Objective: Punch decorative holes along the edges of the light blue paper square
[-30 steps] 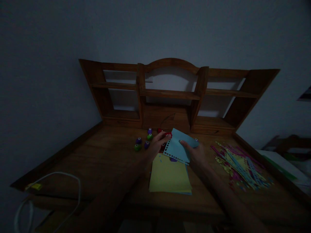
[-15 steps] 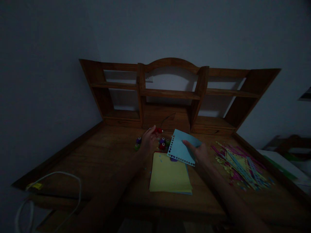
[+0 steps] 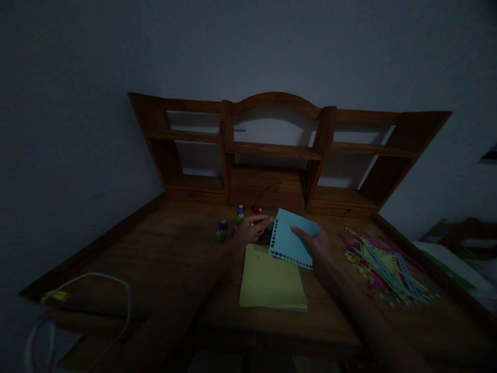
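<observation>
Right hand (image 3: 320, 246) pinches blue paper (image 3: 288, 244) under its thumb; unclear whether left hand (image 3: 247, 231) grips anything.

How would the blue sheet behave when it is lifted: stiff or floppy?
The blue sheet looks nearly flat in the right hand, so probably fairly stiff. It appears thin, so likely light. The holes along two edges might weaken it.

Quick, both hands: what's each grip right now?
Left hand: by something red; too dark to tell whether it holds it.
Right hand: closed, holding the blue sheet, thumb on top.
</observation>
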Available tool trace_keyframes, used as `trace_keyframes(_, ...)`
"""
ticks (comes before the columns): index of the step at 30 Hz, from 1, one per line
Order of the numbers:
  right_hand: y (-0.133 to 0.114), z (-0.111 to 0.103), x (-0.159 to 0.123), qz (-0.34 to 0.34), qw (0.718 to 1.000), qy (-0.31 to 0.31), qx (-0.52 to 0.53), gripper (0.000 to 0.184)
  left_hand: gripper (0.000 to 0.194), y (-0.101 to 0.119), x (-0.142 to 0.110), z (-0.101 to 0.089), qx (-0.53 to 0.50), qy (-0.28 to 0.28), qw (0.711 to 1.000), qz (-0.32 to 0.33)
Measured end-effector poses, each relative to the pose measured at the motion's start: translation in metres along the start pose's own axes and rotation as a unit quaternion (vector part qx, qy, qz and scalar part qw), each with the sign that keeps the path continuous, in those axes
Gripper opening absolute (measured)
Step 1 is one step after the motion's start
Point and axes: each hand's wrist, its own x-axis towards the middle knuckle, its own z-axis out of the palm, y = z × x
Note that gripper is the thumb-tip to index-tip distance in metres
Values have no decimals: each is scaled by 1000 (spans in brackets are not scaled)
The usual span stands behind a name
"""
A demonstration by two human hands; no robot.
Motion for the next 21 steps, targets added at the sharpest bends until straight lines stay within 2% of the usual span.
trace_keyframes(3,0,0,0,10,1000,-12,2,44,31,6,-2,1,49,-24,998,15)
trace_keyframes(9,4,2,-2,24,998,-60,26,43,26,8,-4,0,85,-31,995,48)
trace_keyframes(12,6,4,-2,1,996,-84,5,43,26,10,-5,2,106,-24,992,60)
trace_keyframes(14,7,5,0,-73,994,-67,-39,49,27,12,-6,4,117,-18,990,77)
trace_keyframes(16,5,4,0,-192,975,-13,-114,58,26,15,-8,5,128,-7,987,93)
trace_keyframes(18,3,4,0,-309,927,45,-206,62,26,17,-10,8,142,6,985,99)
trace_keyframes(21,-1,2,-4,-439,839,77,-312,55,28,18,-14,12,162,21,981,100)
